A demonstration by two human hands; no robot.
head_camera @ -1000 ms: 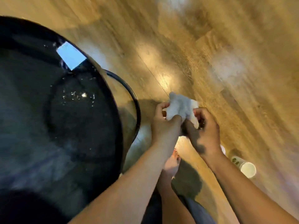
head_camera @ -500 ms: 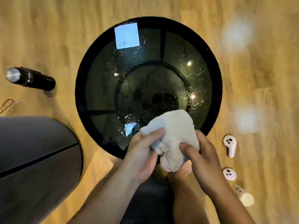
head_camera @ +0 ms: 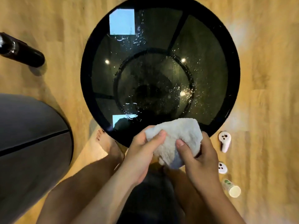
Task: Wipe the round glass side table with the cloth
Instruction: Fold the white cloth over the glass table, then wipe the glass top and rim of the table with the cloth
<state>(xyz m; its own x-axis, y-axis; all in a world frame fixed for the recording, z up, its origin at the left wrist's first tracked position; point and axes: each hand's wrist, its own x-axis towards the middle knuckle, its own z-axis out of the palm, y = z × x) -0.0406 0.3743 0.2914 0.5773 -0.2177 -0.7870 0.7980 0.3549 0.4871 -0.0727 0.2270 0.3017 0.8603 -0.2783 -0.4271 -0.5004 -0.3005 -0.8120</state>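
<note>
The round glass side table (head_camera: 160, 68) fills the upper middle of the view, with a black rim and dark glass speckled with water drops. A bunched white cloth (head_camera: 176, 136) hangs over the table's near edge. My left hand (head_camera: 142, 152) grips its left side and my right hand (head_camera: 197, 159) grips its right side. The cloth's lower part is hidden between my hands.
A black bottle (head_camera: 21, 50) lies on the wooden floor at the left. A grey round seat (head_camera: 29, 139) sits at lower left. Two white controllers (head_camera: 224, 141) and a small white tube (head_camera: 231, 188) lie on the floor at the right. My bare foot (head_camera: 110, 146) stands by the table.
The view swung from the floor beside the table to straight above it, and the table now looks closer. Both hands stayed on the cloth throughout.
</note>
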